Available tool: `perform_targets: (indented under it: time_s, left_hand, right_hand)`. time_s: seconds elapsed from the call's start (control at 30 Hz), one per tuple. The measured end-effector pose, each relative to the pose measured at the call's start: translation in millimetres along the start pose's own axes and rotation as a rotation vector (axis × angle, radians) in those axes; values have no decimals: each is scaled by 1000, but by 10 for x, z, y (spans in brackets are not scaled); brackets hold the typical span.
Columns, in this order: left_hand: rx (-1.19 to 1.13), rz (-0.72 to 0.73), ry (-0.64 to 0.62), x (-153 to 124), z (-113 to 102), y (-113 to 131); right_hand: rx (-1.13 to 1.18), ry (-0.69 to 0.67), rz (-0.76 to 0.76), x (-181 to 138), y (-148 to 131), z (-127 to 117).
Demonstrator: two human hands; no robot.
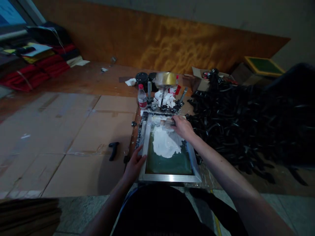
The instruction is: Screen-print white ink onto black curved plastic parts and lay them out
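Observation:
A screen-printing frame [169, 178] with metal sides and a green mesh lies in front of me. A thick patch of white ink [165, 144] spreads over its upper and middle part. My right hand [182, 127] is closed on a squeegee [166, 124] at the far end of the mesh, just above the ink; the fingers partly hide the tool. Beside the frame's left edge, my left hand [135, 164] has its thumb and fingers apart, the tips at or very near the metal. Behind the frame stands a hinge clamp [164, 107] with black knobs.
A large heap of black curved plastic parts [228, 124] lies to the right. One black handle-shaped piece [113, 151] rests on the cardboard [83, 141] at left. A red-capped bottle [142, 97] stands behind the frame. Red bundles [36, 73] are stacked far left.

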State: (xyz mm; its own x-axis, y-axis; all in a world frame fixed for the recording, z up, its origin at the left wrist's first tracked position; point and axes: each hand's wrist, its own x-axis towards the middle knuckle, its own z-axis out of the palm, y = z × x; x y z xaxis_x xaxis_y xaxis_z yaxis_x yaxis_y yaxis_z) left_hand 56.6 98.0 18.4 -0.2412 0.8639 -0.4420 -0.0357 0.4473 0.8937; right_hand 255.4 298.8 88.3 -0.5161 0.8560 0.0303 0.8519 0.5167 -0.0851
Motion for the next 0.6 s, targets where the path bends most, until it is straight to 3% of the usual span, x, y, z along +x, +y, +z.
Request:
perform_targets:
  time_s: [0.13,0.27,0.4,0.6]
  left_hand:
    - [19,-12,30,-7,-3,-20]
    - [42,-9,27,23,-7,-57]
    - [27,-17,23,35,-5,-61]
    - [-31,0,21,35,10,-73]
  right_hand:
    - [-83,-165,5,-65,-36,13]
    - [-162,-159,-56,-276,-212,20]
    - [-185,-208,-25,-463,-444,-34]
    - [-34,-233,-18,-365,-443,-117]
